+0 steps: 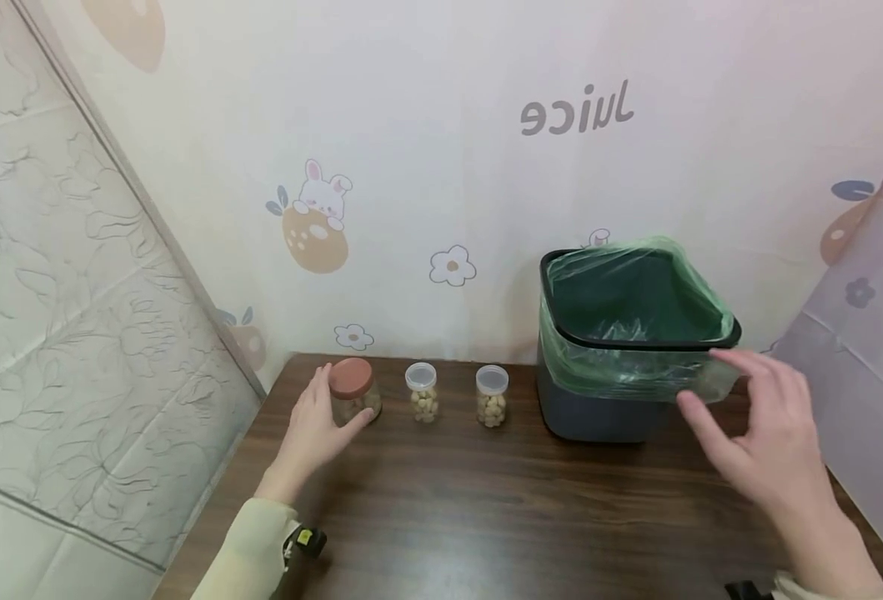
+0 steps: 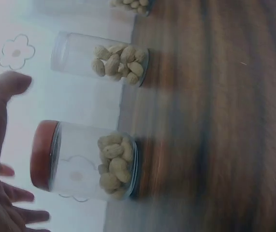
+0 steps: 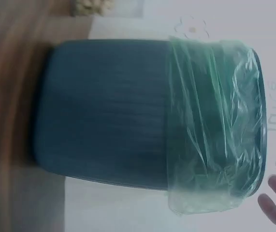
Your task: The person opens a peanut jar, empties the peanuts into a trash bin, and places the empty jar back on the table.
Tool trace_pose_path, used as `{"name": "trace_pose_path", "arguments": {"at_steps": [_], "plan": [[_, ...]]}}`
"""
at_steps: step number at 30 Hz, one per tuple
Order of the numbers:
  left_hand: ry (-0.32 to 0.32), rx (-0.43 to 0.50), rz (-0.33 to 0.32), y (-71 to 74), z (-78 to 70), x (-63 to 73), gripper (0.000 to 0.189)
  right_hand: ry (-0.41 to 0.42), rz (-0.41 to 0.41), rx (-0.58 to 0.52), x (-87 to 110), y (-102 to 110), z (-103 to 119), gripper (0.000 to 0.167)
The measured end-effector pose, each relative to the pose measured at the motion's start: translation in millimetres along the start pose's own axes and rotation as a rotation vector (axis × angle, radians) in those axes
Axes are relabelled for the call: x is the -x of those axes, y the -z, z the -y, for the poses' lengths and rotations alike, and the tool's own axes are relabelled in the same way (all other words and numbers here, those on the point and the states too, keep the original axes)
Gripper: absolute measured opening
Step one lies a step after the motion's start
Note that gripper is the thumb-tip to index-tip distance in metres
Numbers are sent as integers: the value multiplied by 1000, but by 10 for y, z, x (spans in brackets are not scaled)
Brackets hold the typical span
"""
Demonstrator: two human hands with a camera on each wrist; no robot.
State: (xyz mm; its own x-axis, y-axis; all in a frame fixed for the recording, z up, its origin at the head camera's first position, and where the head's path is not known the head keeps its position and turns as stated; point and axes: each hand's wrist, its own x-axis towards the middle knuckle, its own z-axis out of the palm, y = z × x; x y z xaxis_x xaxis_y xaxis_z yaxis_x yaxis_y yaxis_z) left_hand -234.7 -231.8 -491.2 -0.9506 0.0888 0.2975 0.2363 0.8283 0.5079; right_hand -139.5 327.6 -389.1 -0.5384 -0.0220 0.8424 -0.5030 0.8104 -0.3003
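Right hand [image 1: 777, 442] spreads beside crinkled, translucent plastic liner [image 1: 609, 372].

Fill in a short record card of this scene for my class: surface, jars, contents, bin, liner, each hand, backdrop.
Table: brown, wood-grained
Jars: three in a row, upright and lidded: red-lidded jar, middle jar, right jar
Contents: peanuts in the lower part of each
Bin: blue-grey, upright, right of the jars
Liner: green, folded over the bin's top edge
Left hand: open beside the red-lidded jar; contact unclear
Right hand: open by the bin's right side; contact unclear
Backdrop: pale, printed
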Motion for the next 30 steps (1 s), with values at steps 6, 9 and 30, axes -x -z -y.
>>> {"name": "trace_pose_path", "arguments": {"at_steps": [6,9,30], "plan": [[144,109,1,-104,49,-155,122,-245,-56,18,-292,-106,-193,71],[177,134,4,-160,76,-200,124,-401,21,17,-391,-163,-302,66],[194,239,-99,-401,150,-292,116,-695,143,-89,-502,-337,-521,64]]}}
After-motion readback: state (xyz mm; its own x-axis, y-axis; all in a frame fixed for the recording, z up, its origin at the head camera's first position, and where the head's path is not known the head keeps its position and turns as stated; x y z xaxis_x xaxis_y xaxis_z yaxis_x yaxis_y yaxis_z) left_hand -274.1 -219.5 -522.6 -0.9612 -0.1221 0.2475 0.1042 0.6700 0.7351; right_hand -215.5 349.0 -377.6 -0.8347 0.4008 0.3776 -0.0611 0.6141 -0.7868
